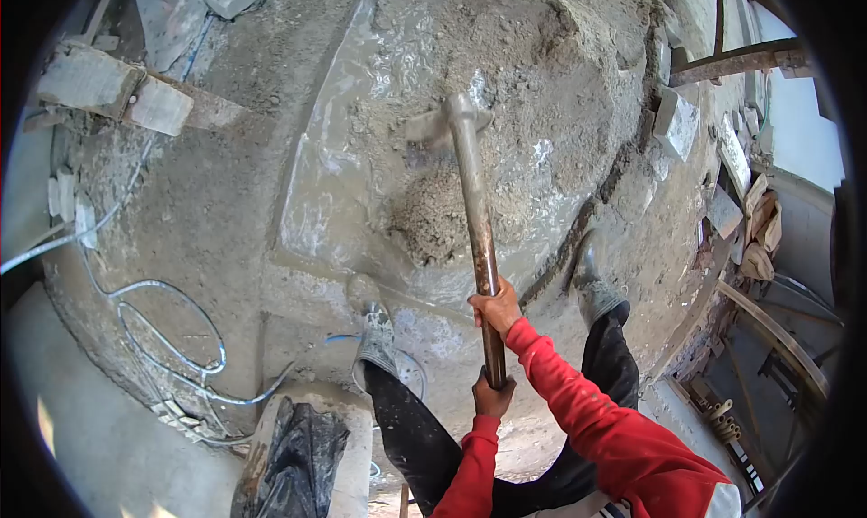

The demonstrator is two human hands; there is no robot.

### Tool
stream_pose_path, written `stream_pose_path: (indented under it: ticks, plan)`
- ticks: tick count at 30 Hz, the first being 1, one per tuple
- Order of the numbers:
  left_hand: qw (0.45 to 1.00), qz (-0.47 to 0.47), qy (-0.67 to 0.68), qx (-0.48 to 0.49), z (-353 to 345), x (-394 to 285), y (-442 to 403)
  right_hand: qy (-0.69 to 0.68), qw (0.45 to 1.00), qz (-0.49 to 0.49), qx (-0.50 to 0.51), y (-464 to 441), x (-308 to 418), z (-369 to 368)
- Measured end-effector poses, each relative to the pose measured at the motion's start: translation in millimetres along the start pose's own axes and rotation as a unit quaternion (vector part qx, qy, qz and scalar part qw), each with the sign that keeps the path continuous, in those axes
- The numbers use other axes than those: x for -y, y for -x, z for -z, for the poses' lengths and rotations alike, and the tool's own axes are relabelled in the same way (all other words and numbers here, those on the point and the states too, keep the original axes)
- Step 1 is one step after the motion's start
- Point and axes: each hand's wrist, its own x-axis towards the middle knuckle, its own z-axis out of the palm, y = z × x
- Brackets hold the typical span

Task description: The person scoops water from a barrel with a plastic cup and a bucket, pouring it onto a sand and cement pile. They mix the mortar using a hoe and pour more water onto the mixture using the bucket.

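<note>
My right hand (498,308) wraps round the middle of the wooden handle of a hoe (471,179). Lower down, close to the handle's end, my left hand (492,397) is closed on it too. The hoe's metal head points away from me, its blade blurred, over a heap of wet grey mortar (438,215). Whether the blade touches the mix I cannot tell. Around the heap lies watery slurry (316,215), with a larger pile of sandy mix (560,75) behind it.
My boots (366,310) stand at the mix's near edge. A blue-white hose (172,288) coils on the left, below a wooden beam (158,105). Black plastic (302,459) lies near my left leg. Concrete blocks (675,123) and a rusty bar (736,62) are on the right.
</note>
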Motion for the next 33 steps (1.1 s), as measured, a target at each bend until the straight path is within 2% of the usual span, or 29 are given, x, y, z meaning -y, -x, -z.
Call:
stream_pose_path:
  ticks: [1, 3, 4, 6, 7, 8, 10, 12, 13, 16, 20, 22, 24, 25, 27, 28, 29, 30, 31, 33]
  plan:
    - [0.995, -0.086, -0.039, -0.013, -1, -9, -20, -0.002, 1.0, 0.024, 0.002, -2, 23, 3]
    - [0.994, -0.104, -0.042, -0.018, -12, -67, -78, -0.005, 0.994, 0.111, -0.004, -38, 87, 6]
    - [0.982, -0.182, -0.043, -0.022, -19, -96, -111, -0.024, 0.989, 0.141, -0.023, -56, 128, 2]
    - [0.984, -0.167, 0.038, 0.05, -36, -135, -177, 0.007, 0.975, 0.221, -0.019, -113, 183, 5]
    - [0.986, -0.094, 0.097, 0.094, -34, -180, -181, -0.005, 0.975, 0.222, -0.032, -138, 200, 4]
    - [0.987, -0.056, 0.098, 0.116, -32, -204, -184, 0.011, 0.98, 0.195, -0.042, -160, 201, 7]
    - [0.977, 0.019, 0.15, 0.152, -33, -185, -176, 0.053, 0.988, 0.133, -0.06, -174, 171, 15]
    - [0.958, 0.099, 0.219, 0.158, -39, -100, -141, 0.108, 0.987, 0.03, -0.112, -151, 87, 23]
    - [0.961, 0.141, 0.192, 0.136, -38, -62, -114, 0.132, 0.981, 0.003, -0.141, -138, 38, 27]
    - [0.959, 0.161, 0.195, 0.131, -23, 8, -29, 0.166, 0.972, -0.047, -0.158, -48, -27, 29]
    - [0.974, 0.166, 0.118, 0.097, -6, 19, 56, 0.075, 0.983, -0.101, -0.135, 27, -73, 35]
    - [0.977, 0.176, 0.091, 0.083, -1, 21, 63, 0.031, 0.986, -0.111, -0.122, 42, -68, 32]
    - [0.997, 0.07, 0.005, 0.011, 1, 20, 45, -0.014, 0.998, -0.062, -0.025, 41, -35, 23]
    - [0.99, -0.108, -0.079, -0.054, 2, 5, 16, -0.009, 1.0, -0.015, 0.005, 28, -4, 14]
    - [0.997, -0.05, -0.024, -0.063, 4, -16, -55, -0.032, 0.996, 0.04, 0.07, -19, 58, -13]
    - [0.988, -0.136, 0.009, -0.067, 7, -45, -94, -0.038, 0.993, 0.073, 0.081, -48, 87, -31]
    - [0.989, -0.119, 0.05, -0.078, 12, -76, -124, -0.036, 0.988, 0.103, 0.108, -77, 111, -50]
    - [0.991, -0.078, 0.106, -0.029, 23, -120, -140, -0.026, 0.984, 0.132, 0.117, -102, 133, -68]
    - [0.986, -0.079, 0.148, -0.018, 28, -140, -154, -0.019, 0.983, 0.143, 0.112, -122, 143, -84]
    - [0.977, -0.021, 0.213, -0.006, 27, -148, -155, -0.002, 0.99, 0.109, 0.091, -140, 122, -94]
